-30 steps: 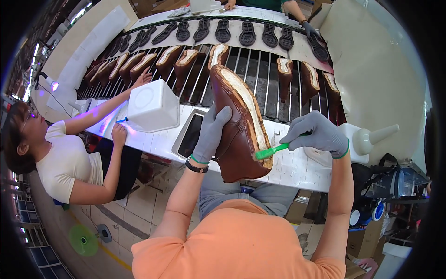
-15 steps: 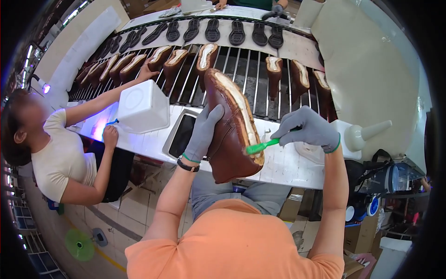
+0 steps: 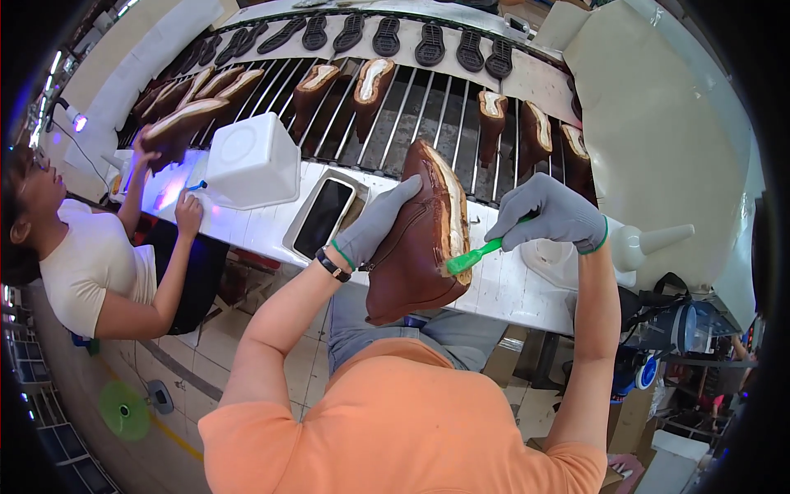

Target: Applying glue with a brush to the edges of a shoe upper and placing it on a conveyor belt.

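Observation:
My left hand point(image 3: 374, 226), in a grey glove, grips a brown boot upper point(image 3: 415, 239) held sole side up over the white workbench point(image 3: 510, 288). My right hand point(image 3: 555, 216), also gloved, holds a green brush point(image 3: 473, 257) whose bristles touch the pale bottom of the boot near its lower end. A black band sits on my left wrist.
A dark phone point(image 3: 322, 216) lies in a tray beside a white tub point(image 3: 251, 160). A squeeze bottle point(image 3: 650, 243) stands at the right. A roller conveyor point(image 3: 428, 107) carries brown boots and black soles point(image 3: 387, 37). A seated person point(image 3: 90, 247) at the left holds another boot.
The boot has tilted and come lower over the bench. The brush has slid down its bottom edge. The person at the left has lifted a boot off the conveyor.

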